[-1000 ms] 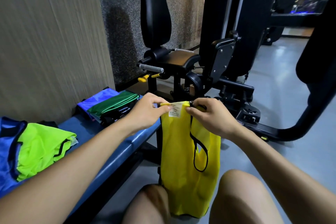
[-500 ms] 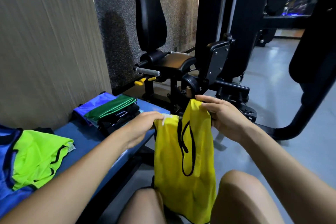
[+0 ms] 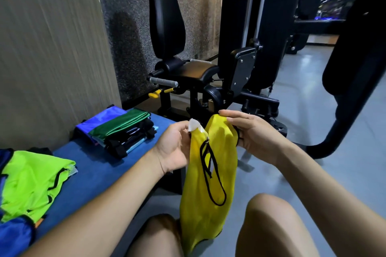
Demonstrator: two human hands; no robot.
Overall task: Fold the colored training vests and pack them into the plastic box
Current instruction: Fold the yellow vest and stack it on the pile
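Observation:
A yellow vest with black trim hangs in front of me between my knees. My left hand pinches its top left corner by the white label. On the right, my right hand holds the other top edge, fingers curled over the cloth. A neat stack of folded vests, green on top of blue, lies on the blue bench. Unfolded neon green vest and blue vest lie at the bench's near left end. No plastic box is in view.
A black gym machine with a padded seat stands just beyond the bench. A wall runs along the left. Grey floor stretches to the right, crossed by a curved black machine frame.
The vest's top was held stretched flat between both hands; now the two top corners are brought close together, the vest doubled lengthwise and hanging narrower. My head has moved slightly.

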